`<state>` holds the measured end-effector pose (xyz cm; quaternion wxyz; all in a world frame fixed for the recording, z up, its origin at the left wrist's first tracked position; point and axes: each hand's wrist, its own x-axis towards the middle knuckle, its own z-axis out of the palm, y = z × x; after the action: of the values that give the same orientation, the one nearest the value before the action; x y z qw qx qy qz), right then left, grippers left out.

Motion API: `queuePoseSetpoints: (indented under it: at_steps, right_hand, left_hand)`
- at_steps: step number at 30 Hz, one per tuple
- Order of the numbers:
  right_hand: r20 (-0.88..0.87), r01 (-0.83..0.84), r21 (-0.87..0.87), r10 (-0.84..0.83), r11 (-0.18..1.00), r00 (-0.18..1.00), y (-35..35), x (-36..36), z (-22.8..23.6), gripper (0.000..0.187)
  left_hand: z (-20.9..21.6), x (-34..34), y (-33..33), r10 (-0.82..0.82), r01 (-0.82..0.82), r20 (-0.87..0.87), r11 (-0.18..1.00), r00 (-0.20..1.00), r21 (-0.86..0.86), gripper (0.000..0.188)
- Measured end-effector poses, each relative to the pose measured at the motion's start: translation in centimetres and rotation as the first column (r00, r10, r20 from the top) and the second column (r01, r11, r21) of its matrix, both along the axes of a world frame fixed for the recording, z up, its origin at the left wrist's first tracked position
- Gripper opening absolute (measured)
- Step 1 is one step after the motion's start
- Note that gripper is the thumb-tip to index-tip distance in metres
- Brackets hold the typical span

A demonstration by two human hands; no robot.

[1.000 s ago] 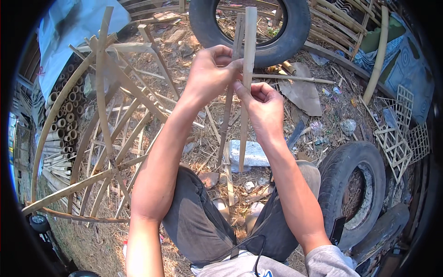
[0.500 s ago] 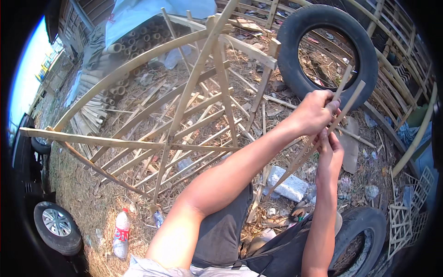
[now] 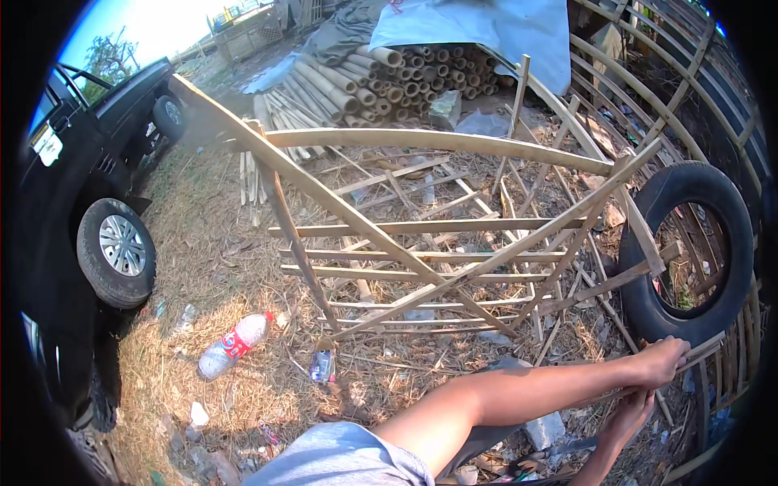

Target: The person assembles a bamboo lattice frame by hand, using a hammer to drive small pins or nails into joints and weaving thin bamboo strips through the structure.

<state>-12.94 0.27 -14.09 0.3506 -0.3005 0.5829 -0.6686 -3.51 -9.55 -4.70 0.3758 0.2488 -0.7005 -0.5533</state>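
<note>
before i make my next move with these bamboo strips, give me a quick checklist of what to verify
1. Left hand closed on the bamboo strips: ok.
2. Right hand gripping firmly: cannot tell; it is up at the strips, but its fingers are partly hidden.
3. Strip ends free of the upright tire: cannot tell; they overlap its lower edge in view, and depth is unclear.
4. Both hands clear of the slatted frame: ok, it stands to their left.
5. Red-labelled plastic bottle away from the hands: ok, lying far left.
</note>
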Motion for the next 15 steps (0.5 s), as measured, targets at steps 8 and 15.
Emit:
queuePoseSetpoints:
  at_steps: [8, 15]
  right_hand:
    - [-0.128, -0.082, -0.012, 0.080, 0.997, 0.989, -0.7, 0.5, 0.0, 0.049]
    - [-0.090, -0.096, 0.014, 0.097, 0.995, 0.991, -0.9, 1.5, 0.0, 0.038]
  left_hand:
    - [-0.4, 0.5, -1.7, 0.041, -0.040, 0.043, 0.999, 0.998, -0.027, 0.014]
    - [-0.8, 1.2, -2.3, 0.012, -0.009, 0.096, 0.999, 0.995, -0.036, 0.019]
